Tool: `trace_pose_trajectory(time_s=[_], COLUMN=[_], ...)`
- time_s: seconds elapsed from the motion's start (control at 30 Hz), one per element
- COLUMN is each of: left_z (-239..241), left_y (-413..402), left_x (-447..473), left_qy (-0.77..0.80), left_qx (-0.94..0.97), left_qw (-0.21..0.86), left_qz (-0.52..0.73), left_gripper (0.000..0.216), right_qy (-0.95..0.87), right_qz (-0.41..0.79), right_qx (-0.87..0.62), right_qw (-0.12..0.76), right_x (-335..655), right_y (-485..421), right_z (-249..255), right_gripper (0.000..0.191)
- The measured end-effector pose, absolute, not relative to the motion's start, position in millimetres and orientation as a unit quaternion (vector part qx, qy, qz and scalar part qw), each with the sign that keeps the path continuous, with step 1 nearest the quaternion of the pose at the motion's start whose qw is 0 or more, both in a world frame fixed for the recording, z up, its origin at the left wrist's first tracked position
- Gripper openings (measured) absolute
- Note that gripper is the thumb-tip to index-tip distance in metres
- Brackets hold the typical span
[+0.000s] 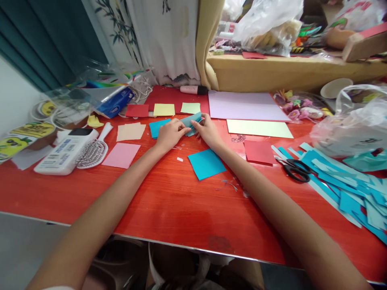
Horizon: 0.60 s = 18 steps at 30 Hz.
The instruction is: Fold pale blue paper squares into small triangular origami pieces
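Note:
Both my hands meet at the far middle of the red table [169, 209]. My left hand [171, 134] and my right hand [207, 131] pinch a folded teal paper piece [191, 120] between their fingertips, pressing it down on the tabletop. A flat blue paper square [206, 163] lies just in front of my right wrist. Another blue square [157, 127] sits partly under my left hand. Red [137, 110], yellow [163, 109] and pale green [190, 107] squares lie in a row behind the hands.
Black scissors [294, 168] lie beside a heap of blue paper strips [347, 185] at right. A lilac sheet [244, 105] and pale yellow sheet [258, 128] lie behind. At left are a pink square [121, 155], hairbrush [95, 149] and white remote [65, 151]. Plastic bags crowd the right edge.

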<state>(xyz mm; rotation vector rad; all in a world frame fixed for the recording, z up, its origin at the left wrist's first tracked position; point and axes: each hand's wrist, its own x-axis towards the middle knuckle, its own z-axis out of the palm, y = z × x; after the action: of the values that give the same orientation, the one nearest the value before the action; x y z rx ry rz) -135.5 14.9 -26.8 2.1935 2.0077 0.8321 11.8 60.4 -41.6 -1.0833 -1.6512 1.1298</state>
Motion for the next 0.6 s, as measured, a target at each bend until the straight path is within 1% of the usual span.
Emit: trace_pose_trajectory(time_s=[0.23,0.47,0.6], left_z=[-24.6,-29.6,-29.8], left_y=[14.0,10.7,10.7], left_x=[-134.7,-131.8,-132.0], left_qy=[0.655,0.632,0.628], left_qx=[0.708,0.737,0.737], left_qw=[0.031,-0.050,-0.048], left_qz=[0.262,0.235,0.245], left_gripper=[0.025,0.015,0.015], right_qy=[-0.663,-0.665,-0.660], right_qz=[0.448,0.434,0.434], right_qx=[-0.423,-0.433,-0.436], right_qw=[0.425,0.426,0.432], right_x=[12.4,11.3,10.3], right_y=[59.5,62.7,64.5], right_z=[-41.1,-44.7,-46.2], right_gripper=[0.033,0.033,0.032])
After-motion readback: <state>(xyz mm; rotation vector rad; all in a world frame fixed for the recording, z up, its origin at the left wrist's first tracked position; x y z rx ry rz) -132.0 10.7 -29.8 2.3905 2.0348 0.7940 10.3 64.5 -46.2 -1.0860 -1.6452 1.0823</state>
